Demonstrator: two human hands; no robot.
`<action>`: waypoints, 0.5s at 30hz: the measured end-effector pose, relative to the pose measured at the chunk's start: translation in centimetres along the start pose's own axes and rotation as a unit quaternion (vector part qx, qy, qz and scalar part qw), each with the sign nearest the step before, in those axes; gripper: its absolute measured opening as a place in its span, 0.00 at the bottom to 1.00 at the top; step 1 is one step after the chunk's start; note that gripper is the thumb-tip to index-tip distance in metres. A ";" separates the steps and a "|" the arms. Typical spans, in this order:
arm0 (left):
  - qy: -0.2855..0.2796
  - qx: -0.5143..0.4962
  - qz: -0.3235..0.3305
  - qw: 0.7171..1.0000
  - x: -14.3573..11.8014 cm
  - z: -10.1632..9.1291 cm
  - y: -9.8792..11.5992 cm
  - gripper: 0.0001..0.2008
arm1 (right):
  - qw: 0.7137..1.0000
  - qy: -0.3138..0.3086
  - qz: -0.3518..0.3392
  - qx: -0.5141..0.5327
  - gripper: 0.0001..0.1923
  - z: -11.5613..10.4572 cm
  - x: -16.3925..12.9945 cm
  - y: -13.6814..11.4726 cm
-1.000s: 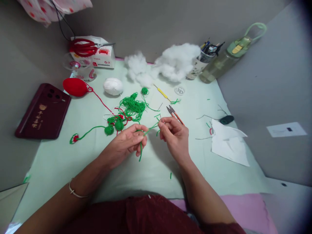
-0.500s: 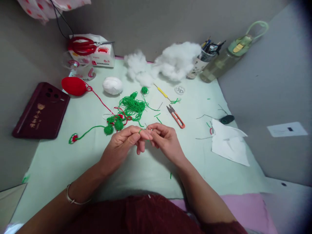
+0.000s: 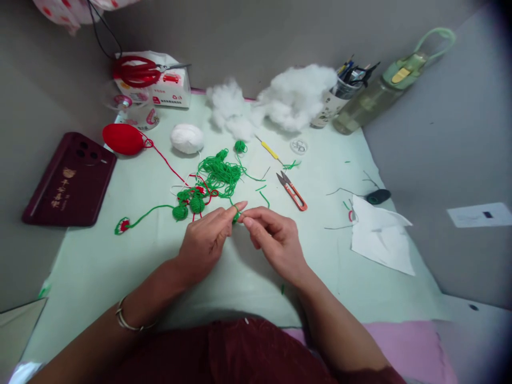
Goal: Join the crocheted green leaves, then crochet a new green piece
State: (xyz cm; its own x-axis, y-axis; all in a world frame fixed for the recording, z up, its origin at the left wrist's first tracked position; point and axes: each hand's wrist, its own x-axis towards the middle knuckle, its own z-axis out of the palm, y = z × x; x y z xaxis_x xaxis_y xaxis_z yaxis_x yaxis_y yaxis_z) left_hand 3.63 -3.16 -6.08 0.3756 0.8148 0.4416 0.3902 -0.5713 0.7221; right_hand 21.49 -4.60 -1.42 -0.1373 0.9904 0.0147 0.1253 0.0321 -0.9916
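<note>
My left hand (image 3: 206,240) and my right hand (image 3: 272,238) meet fingertip to fingertip over the pale green mat (image 3: 224,277), both pinching a small bunched piece of green yarn (image 3: 237,216). Just beyond them lie a loose tangle of green yarn (image 3: 220,173), small green crocheted balls (image 3: 188,202) and a green strand ending in a red-and-green piece (image 3: 122,226). Orange-handled thread snips (image 3: 294,191) lie a little right of my hands.
A red yarn ball (image 3: 123,138), a white yarn ball (image 3: 186,137), white stuffing (image 3: 288,98), a yellow crochet hook (image 3: 269,150), a dark red phone (image 3: 70,178), red scissors (image 3: 138,72) on a box, a pen cup (image 3: 334,101), a green bottle (image 3: 376,90) and white paper (image 3: 380,234) surround the mat.
My hands were apart, stretching a green strand between them; they have come together and gathered the yarn into a small bunch. The snips, once behind my right hand, now lie in full view.
</note>
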 end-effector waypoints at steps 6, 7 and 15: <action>-0.009 0.028 0.001 1.000 -0.2 0.3 -0.1 0.21 | 0.999 -0.020 0.018 -0.032 0.12 0.3 -0.1 0.0; -0.011 0.031 -0.002 0.999 -0.2 0.3 0.0 0.21 | 0.999 -0.018 0.020 -0.030 0.12 0.2 -0.1 0.1; -0.010 0.061 0.004 0.998 0.1 0.2 0.3 0.20 | 0.999 -0.015 0.015 -0.041 0.12 0.1 -0.1 -0.1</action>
State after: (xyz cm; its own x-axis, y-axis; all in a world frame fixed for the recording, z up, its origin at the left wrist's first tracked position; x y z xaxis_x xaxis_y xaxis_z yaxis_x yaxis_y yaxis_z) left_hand 3.88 -3.27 -5.95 0.3958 0.8087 0.4352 0.4861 -0.5865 0.6479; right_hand 21.41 -4.70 -1.34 -0.1613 0.9867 -0.0191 0.2088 0.0152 -0.9778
